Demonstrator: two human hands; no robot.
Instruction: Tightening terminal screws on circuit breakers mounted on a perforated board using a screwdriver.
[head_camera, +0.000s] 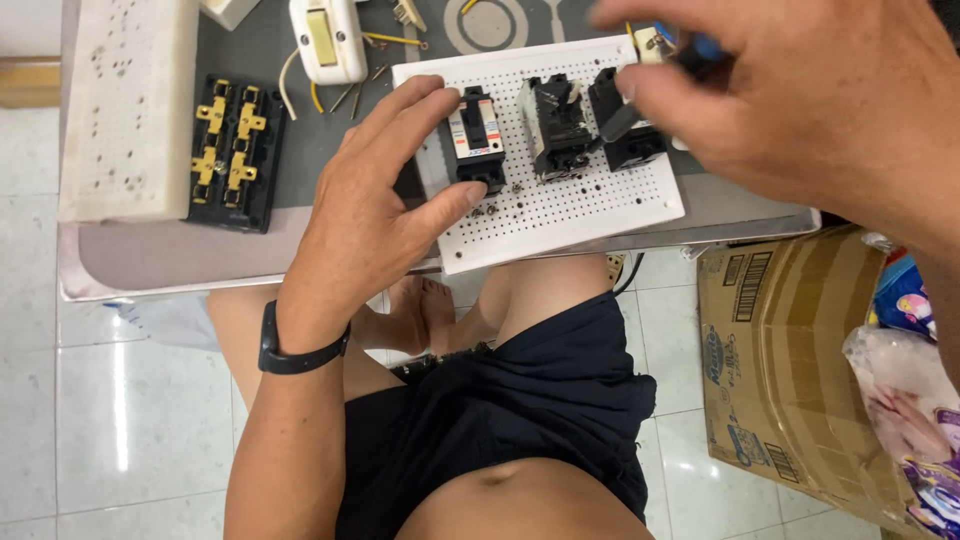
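**Two hands at a perforated board of breakers**

The grey table (300, 150) fills the upper part of the view, and the white perforated board (590, 205) lies on its near edge; everything below is placed from that board. Well to the left of the board, a long white block (125, 105) pocked with small holes lies along the table's left side. To the right of the board and below table level stands a brown cardboard box (790, 370) on the tiled floor.

The right hand (800, 95) hangs over the board's upper right corner, its fingers closed around a dark tool with a blue handle (700, 48) whose tip points down toward the board. The left hand (385, 195) lies at the board's left edge, open and spread, thumb pressed on the board's front left part and fingers curved around the left breaker (476, 138), touching its top and side.

Between the white block and the board sits a black terminal block with brass contacts (235, 152). On the board itself, a middle breaker (556, 125) stands just right of the left one, and a right breaker (625, 130) stands under the tool. Above the board's left corner lies a white switch (325, 38).
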